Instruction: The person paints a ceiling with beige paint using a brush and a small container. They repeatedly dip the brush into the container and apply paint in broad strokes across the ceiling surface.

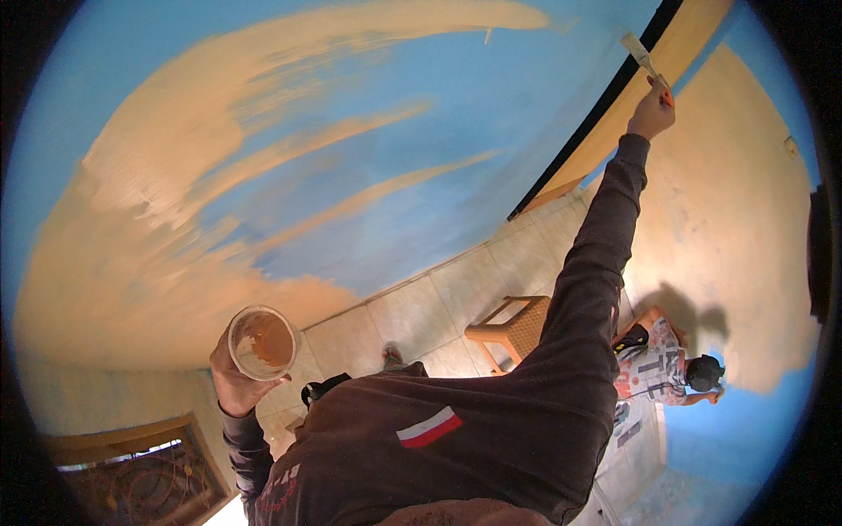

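Observation:
A round tub [250, 362] with tan paint inside tilts toward me, and my left hand [235, 386] is wrapped around its side. Far up at the right, my right arm is stretched out. My right hand [652, 114] is closed on the orange handle of a flat paintbrush [640, 54]. The pale bristles are in front of a long black strip [596, 118] beside the blue wall [395, 219]; whether they touch it I cannot tell. Broad tan strokes [193, 140] cover much of that wall's left part.
A brown woven-pattern plastic stool [513, 333] stands on the tiled floor [421, 307]. At the right, another person [653, 364] in a dark cap is low beside a tan and blue wall [719, 219], a hand near it. A framed opening with a grille [140, 478] is at lower left.

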Demonstrator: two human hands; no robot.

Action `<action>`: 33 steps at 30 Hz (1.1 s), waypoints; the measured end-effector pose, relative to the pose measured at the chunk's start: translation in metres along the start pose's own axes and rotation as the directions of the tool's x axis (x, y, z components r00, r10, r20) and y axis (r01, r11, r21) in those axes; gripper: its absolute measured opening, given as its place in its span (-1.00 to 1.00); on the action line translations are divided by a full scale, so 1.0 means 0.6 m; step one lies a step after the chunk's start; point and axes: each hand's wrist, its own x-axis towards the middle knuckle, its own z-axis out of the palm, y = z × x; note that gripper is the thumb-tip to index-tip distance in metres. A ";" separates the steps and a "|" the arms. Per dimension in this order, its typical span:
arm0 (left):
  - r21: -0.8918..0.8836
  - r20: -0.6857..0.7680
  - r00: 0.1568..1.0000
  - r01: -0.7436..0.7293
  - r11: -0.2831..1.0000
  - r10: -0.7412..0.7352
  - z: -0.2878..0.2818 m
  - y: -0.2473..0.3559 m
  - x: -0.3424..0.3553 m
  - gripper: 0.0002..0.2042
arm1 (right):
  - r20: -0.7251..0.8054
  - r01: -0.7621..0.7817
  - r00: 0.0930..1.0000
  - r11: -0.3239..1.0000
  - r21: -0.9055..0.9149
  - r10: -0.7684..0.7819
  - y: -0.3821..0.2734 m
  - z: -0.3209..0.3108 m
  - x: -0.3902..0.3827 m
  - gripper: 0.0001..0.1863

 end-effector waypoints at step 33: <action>0.093 0.035 0.993 -0.112 0.989 0.110 -0.003 -0.038 -0.001 -0.03 | 0.192 0.371 0.927 0.867 -0.333 -0.322 -0.292 0.134 -0.299 -0.81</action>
